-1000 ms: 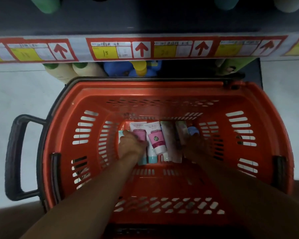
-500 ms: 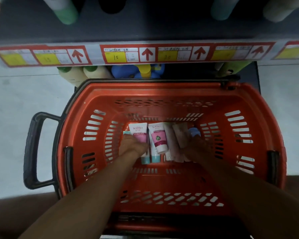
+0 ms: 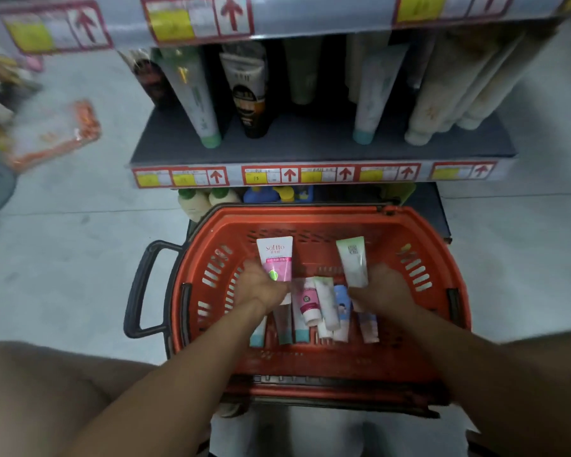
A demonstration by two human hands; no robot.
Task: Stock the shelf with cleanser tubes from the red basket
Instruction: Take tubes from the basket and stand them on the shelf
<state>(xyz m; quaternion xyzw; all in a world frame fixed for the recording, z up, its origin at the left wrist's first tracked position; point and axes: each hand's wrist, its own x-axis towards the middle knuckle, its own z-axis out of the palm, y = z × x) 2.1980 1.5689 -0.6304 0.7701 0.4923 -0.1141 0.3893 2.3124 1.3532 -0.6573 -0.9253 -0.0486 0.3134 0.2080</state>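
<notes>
Hands are seen from above, both reaching into a red basket (image 3: pixel 435 258) that sits on the floor in front of a store shelf (image 3: pixel 310 143). The left hand (image 3: pixel 261 288) is closed around the lower part of a pink and white tube (image 3: pixel 275 260), so its grip is grasping that tube; the tube's flat crimped end points up and away, towards the far wall of the basket. The right hand (image 3: pixel 381 288) is closed around a pale green tube (image 3: pixel 353 262), which is likewise held with its flat end upward and tilted slightly left. Both held tubes are raised above the basket floor but remain within the basket's rim.

Between and below the two hands, more tubes (image 3: pixel 323 305) are left lying side by side on the basket floor, caps pointing towards the person; white, pink, blue and teal colours can be made out. A black handle (image 3: pixel 139 291) is folded out on the basket's left side.

Beyond the basket, the dark shelf is stocked with tall tubes (image 3: pixel 198 103) standing on their caps, with open space along its front. A strip of price labels (image 3: pixel 310 174), yellow tags with red arrows, is fixed along the shelf edge. The person's bare knees are visible at the lower corners.
</notes>
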